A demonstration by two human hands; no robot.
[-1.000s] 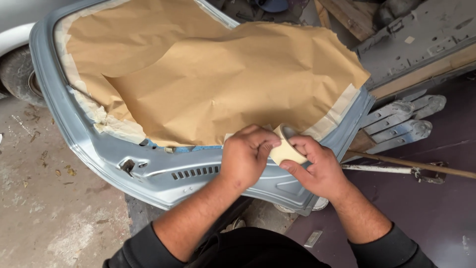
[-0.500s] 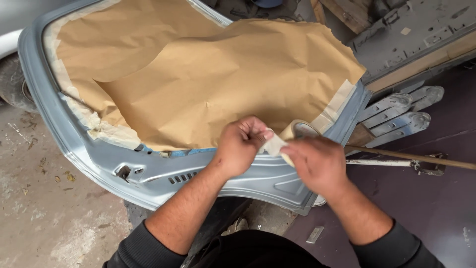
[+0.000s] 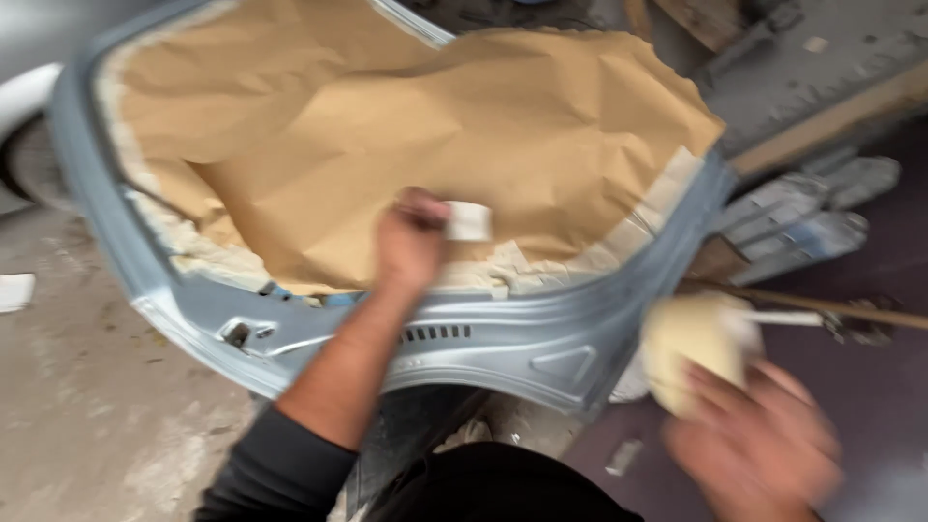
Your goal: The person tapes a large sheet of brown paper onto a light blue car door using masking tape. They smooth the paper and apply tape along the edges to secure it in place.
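Left hand [image 3: 411,242] is pinched on a small, light, limp strip of cream masking tape [image 3: 468,221]; right hand [image 3: 764,449], blurred, is clamped around a cream tape roll [image 3: 691,343].

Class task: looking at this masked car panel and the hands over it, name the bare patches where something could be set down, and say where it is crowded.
Free: the brown paper above the left hand, and the concrete floor left of the grey panel. Crowded: the right side, around the right hand, its tape roll and the metal parts.

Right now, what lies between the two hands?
In the head view, the grey-blue door frame's lower edge lies between the left hand, holding a tape piece, and the right hand, holding a tape roll.
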